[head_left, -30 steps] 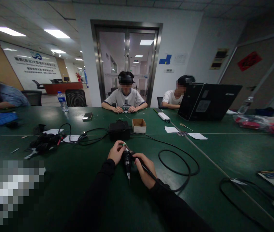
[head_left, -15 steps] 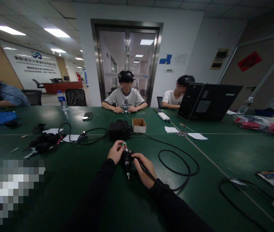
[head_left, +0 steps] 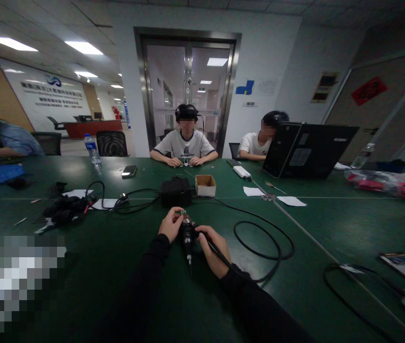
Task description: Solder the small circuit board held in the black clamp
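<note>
My left hand (head_left: pixel 170 224) pinches a small green and white part (head_left: pixel 183 214) at the upper end of a black corded power tool (head_left: pixel 188 238). My right hand (head_left: pixel 214 250) is wrapped round the tool's body, whose metal tip points down toward me just above the green table (head_left: pixel 124 267). The tool's black cable (head_left: pixel 259 238) runs off to the right in a loop. Both sleeves are black.
A black power box (head_left: pixel 176 191) and a small cardboard box (head_left: pixel 205 185) sit just beyond my hands. Tangled black cables and tools (head_left: pixel 66 209) lie to the left, an open laptop (head_left: pixel 306 150) to the right. Two people sit across the table, another at far left.
The hands and the tool hold nearly the same place; my left fingers have shifted slightly at the small part. Nothing else has moved.
</note>
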Tool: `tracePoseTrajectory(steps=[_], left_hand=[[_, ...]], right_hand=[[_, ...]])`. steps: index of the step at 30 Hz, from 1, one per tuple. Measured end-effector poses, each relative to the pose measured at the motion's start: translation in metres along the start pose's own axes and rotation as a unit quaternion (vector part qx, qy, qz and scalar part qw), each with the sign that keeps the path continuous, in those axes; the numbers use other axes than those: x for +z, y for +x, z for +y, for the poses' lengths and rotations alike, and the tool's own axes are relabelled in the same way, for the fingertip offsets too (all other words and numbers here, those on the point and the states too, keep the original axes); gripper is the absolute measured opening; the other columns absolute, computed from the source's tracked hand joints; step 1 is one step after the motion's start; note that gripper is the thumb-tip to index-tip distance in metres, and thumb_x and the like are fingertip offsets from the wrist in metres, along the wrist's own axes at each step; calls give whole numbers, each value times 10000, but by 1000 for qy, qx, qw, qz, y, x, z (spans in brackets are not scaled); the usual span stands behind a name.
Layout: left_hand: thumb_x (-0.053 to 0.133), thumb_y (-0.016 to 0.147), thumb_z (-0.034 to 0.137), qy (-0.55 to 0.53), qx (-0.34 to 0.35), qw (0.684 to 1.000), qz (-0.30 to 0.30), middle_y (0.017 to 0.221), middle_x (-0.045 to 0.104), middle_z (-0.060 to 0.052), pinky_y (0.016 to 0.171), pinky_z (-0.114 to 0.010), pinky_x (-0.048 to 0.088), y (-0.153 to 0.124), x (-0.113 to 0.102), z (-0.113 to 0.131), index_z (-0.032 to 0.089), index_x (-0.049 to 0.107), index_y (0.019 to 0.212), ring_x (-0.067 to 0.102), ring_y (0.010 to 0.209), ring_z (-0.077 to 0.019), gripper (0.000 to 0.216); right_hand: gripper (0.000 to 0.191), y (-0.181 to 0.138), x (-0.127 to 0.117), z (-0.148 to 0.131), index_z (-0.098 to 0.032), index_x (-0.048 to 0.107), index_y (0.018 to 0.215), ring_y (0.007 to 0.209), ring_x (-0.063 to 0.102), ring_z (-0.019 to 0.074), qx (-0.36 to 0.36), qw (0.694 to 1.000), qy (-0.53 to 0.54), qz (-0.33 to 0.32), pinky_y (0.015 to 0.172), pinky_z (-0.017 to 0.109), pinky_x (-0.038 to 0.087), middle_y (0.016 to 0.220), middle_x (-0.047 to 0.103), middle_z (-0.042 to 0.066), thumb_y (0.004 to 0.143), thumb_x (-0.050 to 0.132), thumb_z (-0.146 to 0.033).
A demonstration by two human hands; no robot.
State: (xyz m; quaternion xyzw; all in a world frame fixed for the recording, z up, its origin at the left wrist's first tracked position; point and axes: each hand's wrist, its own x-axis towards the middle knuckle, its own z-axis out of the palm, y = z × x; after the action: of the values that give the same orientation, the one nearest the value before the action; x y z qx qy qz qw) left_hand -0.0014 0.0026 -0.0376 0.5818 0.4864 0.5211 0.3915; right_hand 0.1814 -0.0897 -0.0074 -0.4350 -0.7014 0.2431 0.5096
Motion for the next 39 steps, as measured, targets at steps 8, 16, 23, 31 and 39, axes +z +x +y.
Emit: tracePoseTrajectory(steps=[8, 16, 23, 31, 39], left_hand=[[610, 789, 307, -22, -1, 1000, 5, 851, 729, -21, 808, -309, 498, 2, 1, -4, 224, 578, 1025, 690, 804, -191, 251], [624, 804, 318, -27, 0, 1000, 0, 869, 732, -32, 811, -317, 507, 3, 1, -7, 222, 579, 1034, 693, 821, -198, 253], [604, 802, 275, -18, -4, 1000, 6, 877, 728, -35, 823, -317, 500, 1, 1, -1, 217, 585, 1041, 683, 830, -194, 247], [613, 793, 290, -15, -5, 1000, 7, 886, 721, -36, 842, -324, 495, 3, 1, -6, 218, 592, 1030, 679, 841, -196, 249], [592, 792, 298, -9, 11, 1000, -1, 862, 717, -29, 804, -314, 501, 4, 0, -8, 220, 585, 1049, 674, 808, -190, 268]], right_hand=[[212, 0, 0, 0, -223, 679, 1052, 803, 670, 159, -3, 1000, -2, -10, 778, 251, 511, 928, 719, 17, 937, 507, -267], [209, 0, -1, -1, -222, 681, 1043, 807, 674, 161, 0, 1000, -7, -8, 765, 245, 506, 910, 716, 16, 937, 508, -272], [213, 0, -1, -1, -221, 681, 1039, 801, 672, 163, 3, 1000, -4, 11, 775, 253, 507, 911, 714, 21, 937, 501, -272], [210, 0, -1, -1, -220, 680, 1018, 789, 670, 165, 5, 1000, -6, 12, 773, 255, 509, 862, 704, 16, 939, 499, -289], [212, 1, -2, -5, -214, 689, 993, 755, 674, 163, -2, 1000, -5, 21, 747, 250, 518, 846, 715, 17, 927, 502, -290]])
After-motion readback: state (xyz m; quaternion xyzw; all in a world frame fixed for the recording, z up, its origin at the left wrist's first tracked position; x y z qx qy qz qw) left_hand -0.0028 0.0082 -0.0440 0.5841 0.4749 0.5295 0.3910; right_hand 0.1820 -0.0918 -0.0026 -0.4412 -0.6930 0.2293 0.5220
